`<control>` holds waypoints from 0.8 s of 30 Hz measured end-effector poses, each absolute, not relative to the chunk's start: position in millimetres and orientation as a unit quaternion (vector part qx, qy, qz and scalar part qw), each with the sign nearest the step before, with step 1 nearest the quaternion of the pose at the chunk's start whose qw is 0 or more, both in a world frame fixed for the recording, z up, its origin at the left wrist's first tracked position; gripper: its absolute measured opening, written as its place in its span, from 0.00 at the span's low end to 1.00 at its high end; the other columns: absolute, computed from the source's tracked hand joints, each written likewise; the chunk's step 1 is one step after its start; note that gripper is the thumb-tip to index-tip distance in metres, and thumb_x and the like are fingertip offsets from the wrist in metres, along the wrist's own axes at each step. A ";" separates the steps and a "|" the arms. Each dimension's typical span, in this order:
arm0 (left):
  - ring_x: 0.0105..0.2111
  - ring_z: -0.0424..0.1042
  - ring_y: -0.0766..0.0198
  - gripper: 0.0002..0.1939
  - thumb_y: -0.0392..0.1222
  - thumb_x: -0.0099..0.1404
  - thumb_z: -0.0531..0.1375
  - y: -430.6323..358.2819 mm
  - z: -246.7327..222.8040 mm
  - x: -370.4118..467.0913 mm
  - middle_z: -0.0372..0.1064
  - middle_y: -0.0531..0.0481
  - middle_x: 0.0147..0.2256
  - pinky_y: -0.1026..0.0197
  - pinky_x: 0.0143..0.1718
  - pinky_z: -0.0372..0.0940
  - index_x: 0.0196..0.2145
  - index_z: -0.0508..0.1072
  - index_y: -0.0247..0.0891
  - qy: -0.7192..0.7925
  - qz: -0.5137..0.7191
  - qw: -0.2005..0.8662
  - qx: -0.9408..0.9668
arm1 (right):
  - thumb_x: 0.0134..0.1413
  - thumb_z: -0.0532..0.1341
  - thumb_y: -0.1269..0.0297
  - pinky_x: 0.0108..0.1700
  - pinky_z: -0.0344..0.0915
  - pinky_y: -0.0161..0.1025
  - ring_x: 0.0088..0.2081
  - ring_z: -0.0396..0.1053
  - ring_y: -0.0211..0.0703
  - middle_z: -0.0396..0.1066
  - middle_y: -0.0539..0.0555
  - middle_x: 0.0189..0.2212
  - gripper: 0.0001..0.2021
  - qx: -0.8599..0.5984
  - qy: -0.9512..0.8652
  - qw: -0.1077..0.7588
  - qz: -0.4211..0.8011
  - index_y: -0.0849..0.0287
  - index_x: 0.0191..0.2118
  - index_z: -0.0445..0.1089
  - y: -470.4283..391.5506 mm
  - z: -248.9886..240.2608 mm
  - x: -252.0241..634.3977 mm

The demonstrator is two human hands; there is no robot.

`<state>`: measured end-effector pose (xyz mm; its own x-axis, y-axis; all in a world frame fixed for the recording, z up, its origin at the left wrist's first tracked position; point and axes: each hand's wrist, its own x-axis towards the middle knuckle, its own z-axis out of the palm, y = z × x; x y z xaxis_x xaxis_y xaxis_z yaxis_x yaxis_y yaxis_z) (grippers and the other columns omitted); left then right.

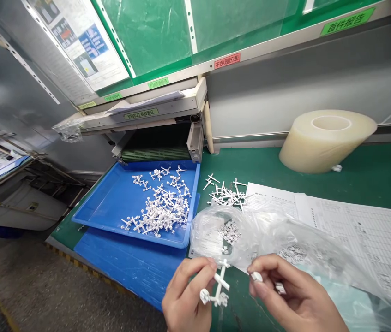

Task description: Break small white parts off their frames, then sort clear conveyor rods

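At the bottom centre my left hand (191, 290) pinches a branched white plastic piece (220, 288) with small round parts at its ends. To its right, my right hand (285, 290) is closed on a small white part (256, 277) between thumb and finger; another small white part (280, 288) shows by its curled fingers. The hands are apart. Just beyond them lies a clear plastic bag (250, 226) with many small white parts in it. A blue tray (105, 198) at the left holds a heap of branched white pieces (164, 210).
Behind the tray is a dark conveyor belt (157, 143). Thin white sticks (228, 194) lie on the green table (250, 161) right of the tray. Printed sheets (364, 230) and a large tape roll (323, 140) are at the right. A metal shelf edge (167, 117) overhangs the belt.
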<state>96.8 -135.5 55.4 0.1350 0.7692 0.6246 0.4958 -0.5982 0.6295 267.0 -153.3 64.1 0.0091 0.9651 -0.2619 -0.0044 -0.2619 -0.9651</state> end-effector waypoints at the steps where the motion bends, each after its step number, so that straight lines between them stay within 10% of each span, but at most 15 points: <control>1: 0.33 0.72 0.61 0.17 0.25 0.58 0.58 -135.1 56.1 96.6 0.73 0.47 0.34 0.62 0.33 0.69 0.41 0.74 0.41 0.435 0.502 0.151 0.732 | 0.47 0.60 0.53 0.22 0.47 0.36 0.19 0.52 0.38 0.57 0.46 0.17 0.10 -0.554 -0.418 0.433 0.576 0.54 0.25 0.65 -153.3 62.6 269.2; 6: 0.30 0.72 0.63 0.10 0.29 0.58 0.58 -133.3 50.9 102.2 0.72 0.50 0.30 0.66 0.31 0.66 0.33 0.75 0.40 0.483 0.481 0.316 0.660 | 0.54 0.52 0.54 0.22 0.44 0.36 0.20 0.46 0.37 0.47 0.44 0.17 0.15 -0.599 -0.443 0.417 0.520 0.54 0.21 0.55 -151.5 33.8 302.5; 13: 0.24 0.68 0.66 0.02 0.32 0.53 0.62 -135.7 32.0 125.9 0.71 0.50 0.25 0.68 0.25 0.64 0.26 0.74 0.36 0.516 0.465 0.538 0.478 | 0.52 0.52 0.63 0.26 0.59 0.41 0.26 0.67 0.48 0.68 0.54 0.26 0.07 -0.716 -0.584 0.251 0.287 0.54 0.29 0.65 -149.5 -30.4 347.6; 18: 0.28 0.71 0.63 0.03 0.32 0.53 0.61 -135.1 32.4 130.4 0.72 0.50 0.26 0.66 0.29 0.65 0.26 0.74 0.36 0.514 0.437 0.533 0.510 | 0.53 0.52 0.62 0.43 0.62 0.52 0.43 0.68 0.59 0.72 0.61 0.39 0.11 -0.687 -0.610 0.267 0.291 0.57 0.36 0.70 -149.7 -23.4 338.0; 24: 0.30 0.71 0.62 0.04 0.30 0.55 0.60 -135.8 35.3 129.0 0.72 0.49 0.28 0.65 0.31 0.64 0.27 0.73 0.36 0.492 0.412 0.487 0.594 | 0.58 0.52 0.51 0.31 0.61 0.37 0.28 0.65 0.43 0.68 0.51 0.26 0.15 -0.544 -0.509 0.341 0.573 0.55 0.33 0.69 -151.9 35.4 302.9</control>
